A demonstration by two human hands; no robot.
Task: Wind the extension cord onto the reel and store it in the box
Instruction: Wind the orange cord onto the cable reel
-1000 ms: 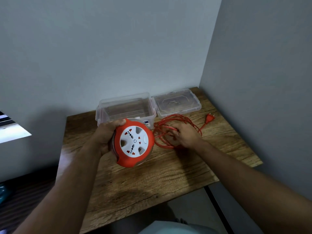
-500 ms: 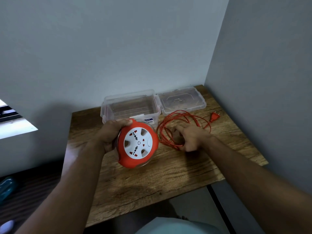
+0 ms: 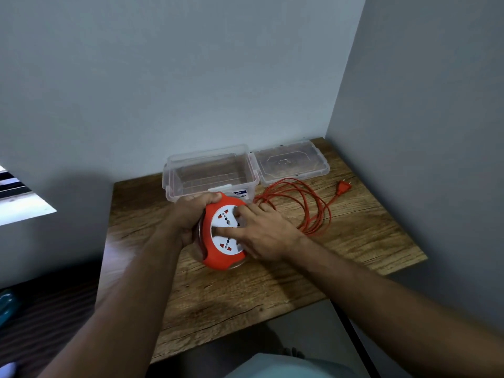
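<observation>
Left hand (image 3: 188,216) grips reel (image 3: 226,236) steady — right hand (image 3: 261,230) lies flat on its face, ready to wind cord (image 3: 305,205).

Ahead of our left hand (image 3: 191,216): open box (image 3: 210,170) blocks, free from above | right of our right hand (image 3: 266,233): loose cord (image 3: 305,205) and plug (image 3: 344,186) clutter the table (image 3: 245,293) | beyond the cord: lid (image 3: 290,163) against the wall | toward us: bare table, free passage
</observation>
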